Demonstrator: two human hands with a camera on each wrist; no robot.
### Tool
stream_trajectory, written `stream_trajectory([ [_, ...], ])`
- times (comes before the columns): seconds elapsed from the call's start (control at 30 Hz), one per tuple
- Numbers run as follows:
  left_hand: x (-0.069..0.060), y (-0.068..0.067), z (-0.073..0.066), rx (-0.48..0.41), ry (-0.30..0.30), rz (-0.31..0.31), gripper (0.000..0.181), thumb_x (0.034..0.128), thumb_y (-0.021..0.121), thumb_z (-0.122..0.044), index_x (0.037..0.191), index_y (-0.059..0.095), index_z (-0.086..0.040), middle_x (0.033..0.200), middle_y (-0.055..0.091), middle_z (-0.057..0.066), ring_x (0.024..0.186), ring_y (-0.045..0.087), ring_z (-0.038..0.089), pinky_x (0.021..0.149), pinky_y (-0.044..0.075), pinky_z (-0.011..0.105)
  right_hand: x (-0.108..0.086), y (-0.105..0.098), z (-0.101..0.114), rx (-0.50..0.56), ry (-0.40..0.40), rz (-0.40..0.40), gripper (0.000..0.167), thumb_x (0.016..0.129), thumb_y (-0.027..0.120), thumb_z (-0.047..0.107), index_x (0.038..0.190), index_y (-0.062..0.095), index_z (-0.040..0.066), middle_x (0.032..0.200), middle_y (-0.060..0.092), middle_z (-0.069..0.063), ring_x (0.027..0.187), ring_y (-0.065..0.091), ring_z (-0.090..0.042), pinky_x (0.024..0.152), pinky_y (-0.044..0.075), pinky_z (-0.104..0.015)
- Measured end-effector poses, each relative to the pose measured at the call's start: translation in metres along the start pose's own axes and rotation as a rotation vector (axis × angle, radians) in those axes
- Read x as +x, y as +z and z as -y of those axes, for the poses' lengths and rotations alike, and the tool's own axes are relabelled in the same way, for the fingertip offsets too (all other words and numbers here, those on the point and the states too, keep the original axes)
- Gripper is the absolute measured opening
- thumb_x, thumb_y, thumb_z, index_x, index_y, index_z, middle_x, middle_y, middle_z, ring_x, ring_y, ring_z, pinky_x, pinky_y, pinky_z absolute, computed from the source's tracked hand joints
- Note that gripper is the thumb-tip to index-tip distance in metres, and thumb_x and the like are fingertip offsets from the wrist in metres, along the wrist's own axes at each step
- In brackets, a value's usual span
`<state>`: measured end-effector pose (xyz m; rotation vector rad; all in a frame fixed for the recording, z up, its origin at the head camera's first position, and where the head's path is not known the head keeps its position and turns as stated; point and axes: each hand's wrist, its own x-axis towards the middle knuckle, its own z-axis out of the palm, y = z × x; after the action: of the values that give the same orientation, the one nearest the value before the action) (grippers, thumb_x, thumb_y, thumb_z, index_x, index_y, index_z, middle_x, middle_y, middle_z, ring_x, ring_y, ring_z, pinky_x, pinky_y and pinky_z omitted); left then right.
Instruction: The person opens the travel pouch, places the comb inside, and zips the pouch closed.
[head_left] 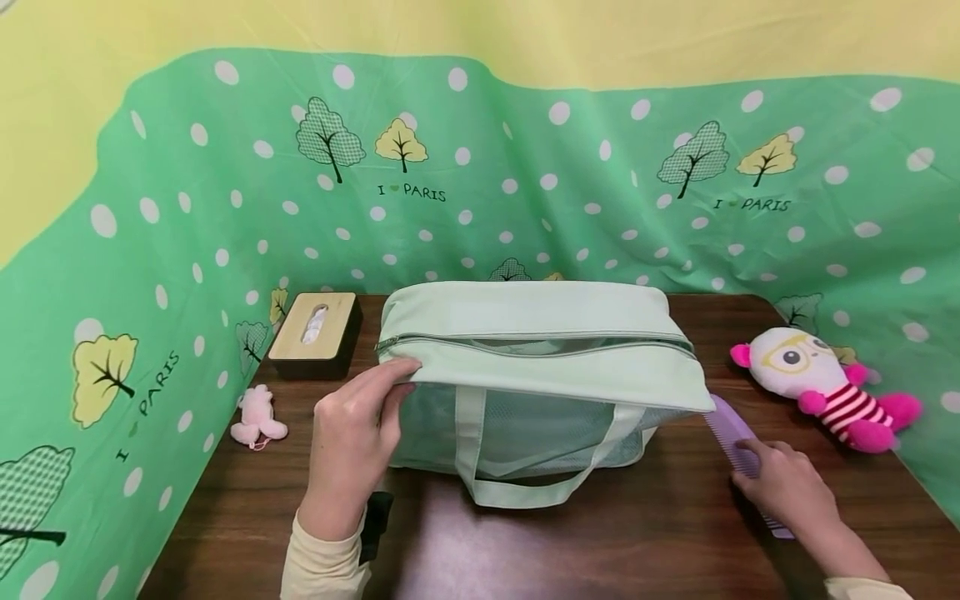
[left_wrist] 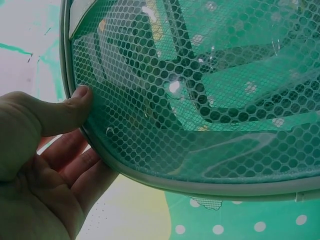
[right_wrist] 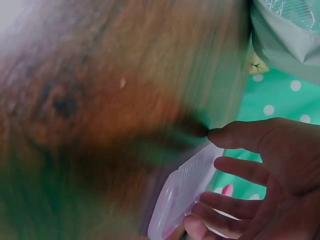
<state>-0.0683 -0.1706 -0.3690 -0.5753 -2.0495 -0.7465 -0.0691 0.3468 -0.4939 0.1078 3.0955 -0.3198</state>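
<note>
Hung close behind the far edge and down both sides: green and yellow cloth point(head_left: 480, 204), white-dotted and tree-printed, walling the room in snugly. Within it, a dark wood-grained table point(head_left: 510, 567), shiny toward the near middle.

Mid-surface, toward the far edge: pale green bag point(head_left: 562, 371) with mesh front, unzipped but gaping only as a slit, one handle point(head_left: 517, 493) drooping on the near side. At its front top left corner, left hand point(head_left: 352, 442), thumb and fingers pinching the rim. Best to hold that pinch steady, without buckling the wall.

By the right edge, lying down: striped plush toy point(head_left: 832, 392), apart from the bag. Near the far left corner: wood-topped tissue box point(head_left: 294, 340).

Right of the bag, slanting toward the near right corner: purple comb point(head_left: 723, 427), upper end partly hidden by the bag's overhanging corner. Across its middle, right hand point(head_left: 791, 487), thumb and curled fingers nearly closed at opposite long edges; firmness impossible to tell. Better to draw clear of the overhang before raising, bearing on the spine and sparing the teeth, wary of snagging mesh.

Smaller, near the left edge: pink plush point(head_left: 258, 415). Smallest, at the bag's left end: zip pull point(head_left: 386, 343).
</note>
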Motion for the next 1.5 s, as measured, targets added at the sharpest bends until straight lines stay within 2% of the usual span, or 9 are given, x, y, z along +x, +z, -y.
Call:
stream_trajectory([
  [0.2,-0.002,0.0,0.0,0.001,-0.01,0.007,0.03,0.0779,0.083,0.01,0.104,0.077,-0.004,0.098,0.078,0.009,0.09,0.077,0.023,0.076,0.062,0.043,0.0,-0.001,-0.01,0.01,-0.02,-0.056,0.051,0.078,0.083,0.017,0.116,0.064,-0.012,0.097,0.061,-0.042,0.087,0.058,-0.065,0.07,0.049,-0.069],
  [0.33,-0.003,0.001,0.0,0.003,-0.015,0.009,0.029,0.0781,0.083,0.01,0.104,0.077,-0.003,0.098,0.078,0.009,0.09,0.077,0.024,0.076,0.062,0.043,0.002,-0.003,-0.014,0.033,-0.002,-0.043,0.058,0.076,0.085,0.022,0.115,0.062,-0.014,0.099,0.062,-0.042,0.087,0.059,-0.064,0.067,0.049,-0.067],
  [0.6,-0.005,0.002,-0.001,-0.008,-0.015,0.013,0.03,0.0773,0.083,0.01,0.103,0.077,-0.003,0.098,0.078,0.009,0.089,0.077,0.023,0.076,0.062,0.042,-0.001,-0.001,-0.015,0.052,0.1,0.02,0.08,0.07,0.09,0.034,0.115,0.052,-0.019,0.088,0.061,-0.037,0.073,0.061,-0.042,0.063,0.05,-0.058],
  [0.8,-0.005,0.003,-0.001,-0.017,-0.015,0.009,0.031,0.077,0.083,0.011,0.104,0.077,-0.004,0.098,0.079,0.008,0.09,0.077,0.023,0.076,0.062,0.042,-0.004,-0.004,-0.012,0.055,0.098,-0.035,0.08,0.068,0.092,0.032,0.116,0.051,-0.016,0.086,0.061,-0.036,0.071,0.061,-0.043,0.059,0.05,-0.059],
  [1.03,-0.003,0.001,0.0,-0.005,-0.019,0.024,0.029,0.0784,0.083,0.01,0.104,0.077,-0.002,0.099,0.078,0.011,0.092,0.077,0.025,0.08,0.062,0.042,-0.004,-0.038,0.013,0.081,0.009,-0.272,0.074,0.063,0.095,0.022,0.114,0.054,-0.012,0.091,0.062,-0.04,0.071,0.061,-0.051,0.055,0.047,-0.062],
  [1.3,-0.001,-0.002,-0.001,-0.004,-0.016,0.012,0.031,0.0773,0.083,0.011,0.104,0.077,-0.003,0.099,0.079,0.009,0.091,0.077,0.024,0.077,0.062,0.044,-0.017,-0.1,0.071,0.116,-0.109,-0.551,0.066,0.057,0.089,0.013,0.113,0.06,-0.006,0.091,0.063,-0.037,0.075,0.058,-0.05,0.051,0.037,-0.05],
  [1.33,-0.001,-0.002,-0.001,-0.005,-0.015,0.011,0.031,0.0775,0.083,0.011,0.105,0.077,-0.003,0.099,0.079,0.009,0.09,0.077,0.024,0.077,0.062,0.044,-0.019,-0.106,0.079,0.126,-0.118,-0.584,0.064,0.056,0.087,0.013,0.113,0.061,-0.004,0.092,0.065,-0.035,0.078,0.057,-0.047,0.052,0.036,-0.047],
  [1.4,0.0,-0.002,-0.001,-0.01,-0.015,0.006,0.031,0.0779,0.082,0.011,0.105,0.077,-0.004,0.099,0.079,0.008,0.09,0.077,0.024,0.076,0.062,0.044,-0.024,-0.116,0.092,0.158,-0.161,-0.653,0.06,0.054,0.084,0.013,0.109,0.064,-0.002,0.093,0.068,-0.029,0.079,0.057,-0.023,0.054,0.036,-0.036],
  [1.5,0.001,-0.001,-0.002,-0.015,-0.015,0.0,0.031,0.078,0.082,0.011,0.104,0.077,-0.004,0.098,0.079,0.008,0.089,0.077,0.024,0.075,0.062,0.044,-0.029,-0.125,0.108,0.187,-0.222,-0.711,0.055,0.052,0.08,0.015,0.104,0.067,0.001,0.096,0.07,-0.023,0.081,0.042,0.002,0.055,0.032,-0.022],
])
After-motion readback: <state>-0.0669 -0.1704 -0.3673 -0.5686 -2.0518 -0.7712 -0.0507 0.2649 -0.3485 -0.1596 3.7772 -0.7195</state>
